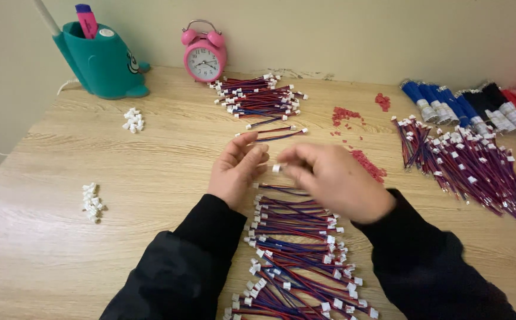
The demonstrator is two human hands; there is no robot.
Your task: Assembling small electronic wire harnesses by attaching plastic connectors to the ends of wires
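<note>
White connector [276,168] (small) between both hands

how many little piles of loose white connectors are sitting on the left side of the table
2: one white connector pile near the teal holder, another white pile nearer the table's left edge. None look hidden.

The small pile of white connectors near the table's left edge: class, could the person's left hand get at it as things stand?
Probably yes: bare tabletop lies between the left hand and the pile.

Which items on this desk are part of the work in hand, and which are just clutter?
In use: left hand, right hand, white connector, wire stack, finished wires, wire bundle, white housings, red pieces.

Lying about: pink alarm clock, teal pen holder.
</note>
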